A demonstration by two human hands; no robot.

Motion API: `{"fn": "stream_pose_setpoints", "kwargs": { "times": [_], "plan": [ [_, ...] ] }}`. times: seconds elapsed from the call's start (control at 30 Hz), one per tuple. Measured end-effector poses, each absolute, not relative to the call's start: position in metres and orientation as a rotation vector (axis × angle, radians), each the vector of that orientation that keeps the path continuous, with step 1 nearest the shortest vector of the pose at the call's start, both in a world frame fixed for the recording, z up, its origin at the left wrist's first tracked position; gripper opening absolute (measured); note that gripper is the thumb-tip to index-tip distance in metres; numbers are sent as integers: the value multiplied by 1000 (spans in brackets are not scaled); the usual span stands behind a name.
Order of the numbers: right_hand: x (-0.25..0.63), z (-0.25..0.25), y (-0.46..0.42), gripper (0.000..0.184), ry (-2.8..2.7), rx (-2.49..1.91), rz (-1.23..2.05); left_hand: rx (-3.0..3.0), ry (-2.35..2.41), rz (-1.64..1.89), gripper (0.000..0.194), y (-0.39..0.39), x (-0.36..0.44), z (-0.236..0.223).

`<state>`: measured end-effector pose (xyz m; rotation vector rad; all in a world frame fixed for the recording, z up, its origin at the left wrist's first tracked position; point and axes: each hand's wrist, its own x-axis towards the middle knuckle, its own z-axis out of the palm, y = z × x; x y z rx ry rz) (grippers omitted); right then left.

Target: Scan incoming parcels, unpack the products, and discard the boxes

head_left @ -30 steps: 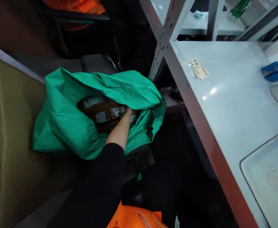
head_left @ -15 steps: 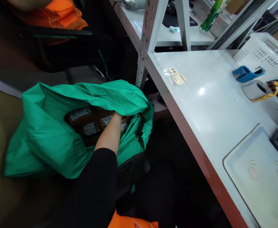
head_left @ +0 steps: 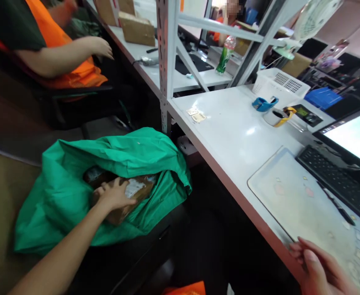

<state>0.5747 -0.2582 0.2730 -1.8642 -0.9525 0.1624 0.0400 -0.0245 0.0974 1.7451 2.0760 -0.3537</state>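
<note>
My left hand [head_left: 114,196] reaches into the mouth of a green bag [head_left: 66,180], its fingers and thumb spread across a brown cardboard box [head_left: 140,192] and gripping it. The box is tilted and has a white label on top; part of it is hidden by the hand and the bag's folds. A darker package [head_left: 95,174] shows behind it inside the bag. Over the near edge of the white table [head_left: 226,123], my right hand [head_left: 315,262] is loosely bent with thumb and fingers apart, beside a pale desk mat [head_left: 290,200]. Nothing shows in it.
A keyboard [head_left: 336,176] and a pen-like tool [head_left: 340,207] lie at the right. Tape rolls [head_left: 274,117] and a white basket [head_left: 280,82] stand further back. A metal shelf post [head_left: 164,53] rises behind the bag. A co-worker's arm [head_left: 63,55] is at upper left.
My left hand, earlier hidden deep in the bag, now shows on a raised, tilted box. My right hand has come into view at lower right. The view has tipped up.
</note>
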Motion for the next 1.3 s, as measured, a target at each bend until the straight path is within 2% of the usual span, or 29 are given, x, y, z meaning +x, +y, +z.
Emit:
{"fn": "stream_pose_setpoints", "kwargs": {
  "times": [0.07, 0.13, 0.23, 0.33, 0.43, 0.53, 0.6, 0.7, 0.83, 0.97, 1.07, 1.1, 1.17, 1.23, 1.3],
  "plan": [
    [573, 273, -252, 42, -951, -1827, 170, 1799, 2105, -370, 96, -61, 24, 127],
    [576, 273, -250, 43, -1016, -1773, 238, 1864, 2138, -244, 81, -92, 15, 165],
    [583, 278, -259, 37, -1114, -1670, 302, 2040, 2028, 226, 65, -118, 17, 227],
    [602, 295, -284, 34, -1183, -1663, 185, 2258, 1729, 709, 64, -119, 45, 285],
    [645, 320, -321, 37, -1160, -1815, -118, 2464, 1463, 969, 66, -106, 107, 338],
    [706, 342, -362, 43, -997, -2013, -476, 2679, 1239, 1059, 69, -95, 200, 378],
    [747, 349, -386, 47, -897, -2159, -576, 2812, 1122, 1085, 73, -91, 268, 393],
    [795, 346, -411, 54, -839, -2436, -565, 2951, 958, 1048, 78, -91, 363, 391],
    [823, 330, -420, 65, -825, -2713, -422, 3069, 697, 933, 81, -116, 451, 362],
    [829, 317, -411, 70, -802, -2848, -254, 3115, 379, 904, 80, -151, 470, 347],
    [831, 314, -400, 73, -772, -2906, -203, 2950, 335, 1215, 76, -141, 452, 351],
    [832, 314, -396, 73, -757, -2912, -203, 2831, 375, 1345, 81, -130, 446, 352],
    [836, 315, -386, 71, -725, -2914, -195, 2529, 468, 1490, 105, -100, 438, 347],
    [840, 319, -375, 68, -684, -2923, -165, 2204, 501, 1404, 133, -72, 438, 332],
    [842, 325, -367, 66, -639, -2940, -128, 1886, 460, 1182, 151, -54, 447, 312]
  ]
}}
